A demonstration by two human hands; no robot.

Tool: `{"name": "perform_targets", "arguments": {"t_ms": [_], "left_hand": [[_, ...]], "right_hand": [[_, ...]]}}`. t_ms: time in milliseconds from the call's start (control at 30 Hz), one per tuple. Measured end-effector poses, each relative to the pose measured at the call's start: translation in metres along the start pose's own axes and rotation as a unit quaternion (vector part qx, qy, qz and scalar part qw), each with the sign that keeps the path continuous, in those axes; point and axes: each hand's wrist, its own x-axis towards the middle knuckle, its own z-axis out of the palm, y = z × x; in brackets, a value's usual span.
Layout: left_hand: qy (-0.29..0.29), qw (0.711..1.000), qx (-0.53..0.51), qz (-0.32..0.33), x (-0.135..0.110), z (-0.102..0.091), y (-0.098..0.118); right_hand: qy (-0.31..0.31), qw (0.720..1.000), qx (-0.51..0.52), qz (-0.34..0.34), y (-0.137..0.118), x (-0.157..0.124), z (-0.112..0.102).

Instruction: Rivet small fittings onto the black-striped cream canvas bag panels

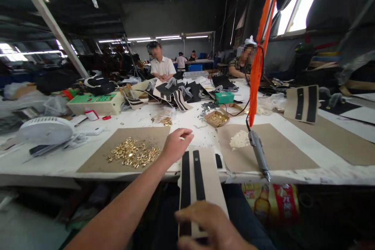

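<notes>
My left hand [177, 143] is over the table just past the far end of a beige fabric panel [209, 175]. Its thumb and fingers are pinched together; anything tiny between them cannot be made out. Two black strips [198, 172] run along the panel, and a small round metal piece [196, 159] shows on one of them. The panel hangs over the table's front edge toward me. My right hand [211, 220], smeared by motion, is over the panel's near end with fingers apart. To the left of my left hand lies a pile of gold-coloured metal fittings [133, 153] on a brown sheet [96, 160].
A grey power screwdriver [258, 150] hangs from an orange cord [258, 66] at right. Behind it are pale small pieces [240, 139] on another brown sheet [281, 146]. A box of gold parts [216, 118], a white fan [45, 129] and stacked panels [175, 93] stand farther back. Co-workers sit opposite.
</notes>
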Motion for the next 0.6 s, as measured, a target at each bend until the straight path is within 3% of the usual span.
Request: {"name": "perform_targets", "arguments": {"t_ms": [33,67,133,200,267,367,467,533,600], "left_hand": [[-0.015,1.000,0.016,0.009,-0.026,-0.008,-0.012],[-0.034,0.998,0.042,0.026,-0.053,-0.014,-0.024],[-0.043,0.977,0.179,0.109,-0.106,-0.019,-0.050],[-0.093,0.946,0.267,0.162,-0.146,-0.015,-0.069],[-0.129,0.921,0.301,0.211,-0.166,-0.004,-0.076],[-0.140,0.911,0.287,0.260,-0.164,0.011,-0.069],[-0.140,0.930,0.210,0.266,-0.142,0.015,-0.056],[-0.127,0.953,0.118,0.248,-0.125,0.012,-0.050],[-0.095,0.981,0.011,0.172,-0.109,0.007,-0.045]], "right_hand": [[0.034,0.998,0.006,0.052,0.018,-0.012,-0.017],[0.091,0.981,0.033,0.166,0.035,-0.023,-0.034],[0.166,0.930,0.066,0.320,0.064,-0.042,-0.058],[0.178,0.890,0.124,0.402,0.081,-0.052,-0.066],[0.139,0.870,0.221,0.418,0.084,-0.051,-0.058],[0.097,0.837,0.373,0.389,0.073,-0.031,-0.037],[0.124,0.805,0.452,0.364,0.057,0.001,-0.029],[0.146,0.802,0.462,0.350,0.049,0.025,-0.035],[0.135,0.818,0.457,0.321,0.042,0.050,-0.047]]}}
